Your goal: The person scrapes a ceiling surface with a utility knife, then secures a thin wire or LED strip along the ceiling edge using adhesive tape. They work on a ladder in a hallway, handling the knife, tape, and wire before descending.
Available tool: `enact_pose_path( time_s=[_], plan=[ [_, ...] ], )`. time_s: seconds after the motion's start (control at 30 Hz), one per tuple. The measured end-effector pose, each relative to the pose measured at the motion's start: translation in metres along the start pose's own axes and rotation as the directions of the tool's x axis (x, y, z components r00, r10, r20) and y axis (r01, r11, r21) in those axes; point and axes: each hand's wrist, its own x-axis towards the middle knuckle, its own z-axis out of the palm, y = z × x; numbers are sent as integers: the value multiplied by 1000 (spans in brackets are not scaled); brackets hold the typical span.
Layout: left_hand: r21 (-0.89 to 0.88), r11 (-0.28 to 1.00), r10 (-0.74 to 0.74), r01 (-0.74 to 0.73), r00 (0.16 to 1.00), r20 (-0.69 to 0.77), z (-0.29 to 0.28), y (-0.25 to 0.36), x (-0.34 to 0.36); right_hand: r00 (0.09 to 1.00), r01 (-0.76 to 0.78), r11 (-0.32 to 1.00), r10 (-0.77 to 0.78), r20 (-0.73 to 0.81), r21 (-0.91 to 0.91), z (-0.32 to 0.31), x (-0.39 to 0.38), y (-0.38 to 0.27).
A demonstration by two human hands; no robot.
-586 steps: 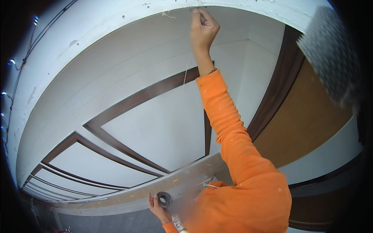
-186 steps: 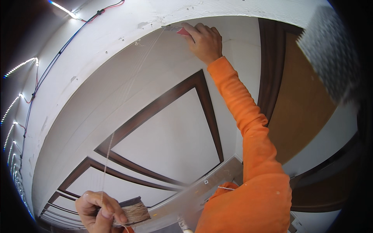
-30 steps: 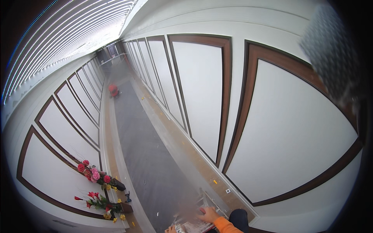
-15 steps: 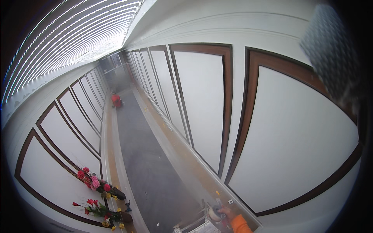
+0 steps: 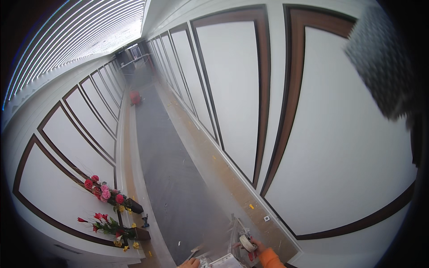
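Observation:
My right hand (image 5: 255,247), in an orange sleeve, comes in from the lower edge with its fingers closed around a whitish roll of tape (image 5: 246,243). A small red piece (image 5: 251,256) shows just under the roll. Beside that hand are the worn, pale top and rails of a stepladder (image 5: 225,262). My left hand (image 5: 190,263) shows only in part at the lower edge. Its fingers appear curled over the ladder's left side; the rest of it is cut off.
Below runs a long corridor with a grey floor strip (image 5: 167,156) and brown-framed white wall panels (image 5: 232,89). Two flower arrangements in dark pots (image 5: 134,206) stand at the left wall near a drill-like tool (image 5: 145,220). Farther off sits a red object (image 5: 135,98). A blurred grey textured thing (image 5: 380,58) hangs upper right.
The view has tilted down, so the wall panels sit higher in it. My left hand has come into sight at the lower edge. My right hand still holds the roll.

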Motion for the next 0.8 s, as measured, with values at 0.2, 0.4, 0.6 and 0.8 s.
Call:
enact_pose_path(
  time_s=[0.2, 0.4, 0.6, 0.8],
  plan=[
    [52, 997, -59, 58, 998, 20, -26, 23, -7, 995, -44, 985, 59, 85, -165, 36, -6, -39],
    [109, 929, -363, 354, 928, 82, -40, 40, -7, 987, 7, 998, 3, 161, -60, 37, 31, -23],
    [-45, 908, -417, 416, 909, -20, -48, 60, -1, 984, 80, 992, -94, 151, 94, 31, 37, -10],
    [-53, 976, -214, 209, 968, -128, -34, 43, 1, 975, 114, 983, -138, 171, 144, 38, 38, -13]
  ],
)
